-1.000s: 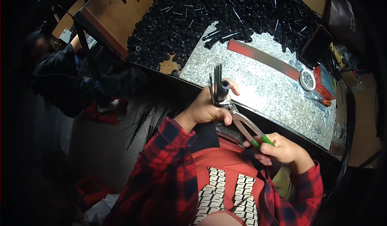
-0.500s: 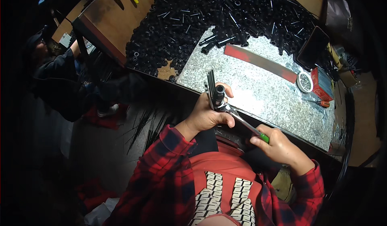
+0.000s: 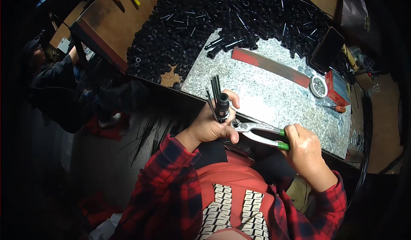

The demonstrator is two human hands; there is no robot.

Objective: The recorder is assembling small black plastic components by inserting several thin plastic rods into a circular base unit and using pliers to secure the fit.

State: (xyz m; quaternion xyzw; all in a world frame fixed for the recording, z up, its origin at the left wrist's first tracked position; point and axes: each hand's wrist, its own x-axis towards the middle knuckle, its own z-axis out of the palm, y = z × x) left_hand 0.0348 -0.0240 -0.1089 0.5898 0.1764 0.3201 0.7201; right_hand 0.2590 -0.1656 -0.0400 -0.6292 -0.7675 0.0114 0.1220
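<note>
My left hand [image 3: 204,126] is closed around a black tubular part [image 3: 223,102], held upright with its round open end facing up. Several thin black rods [image 3: 215,85] stick up beside the tube in that same hand. My right hand [image 3: 305,148] grips pincer-type pliers [image 3: 258,128] by their green-tipped handles, which are spread apart. The jaws of the pliers are at the lower part of the tube, next to my left thumb. Whether they touch or clamp it is partly hidden by my fingers.
A big heap of black tubular parts [image 3: 180,30] covers the back of the workbench. On the speckled bench top [image 3: 205,79] lie a red-and-brown bar [image 3: 269,66], a white cup of small metal pieces [image 3: 318,86], a red box [image 3: 337,88] and a screwdriver [image 3: 339,109]. Another person [image 3: 47,75] sits at left.
The plier handles have spread apart, and my right hand has turned and shifted to the right around them. The rods in my left hand have fanned out. The whole view has shifted slightly.
</note>
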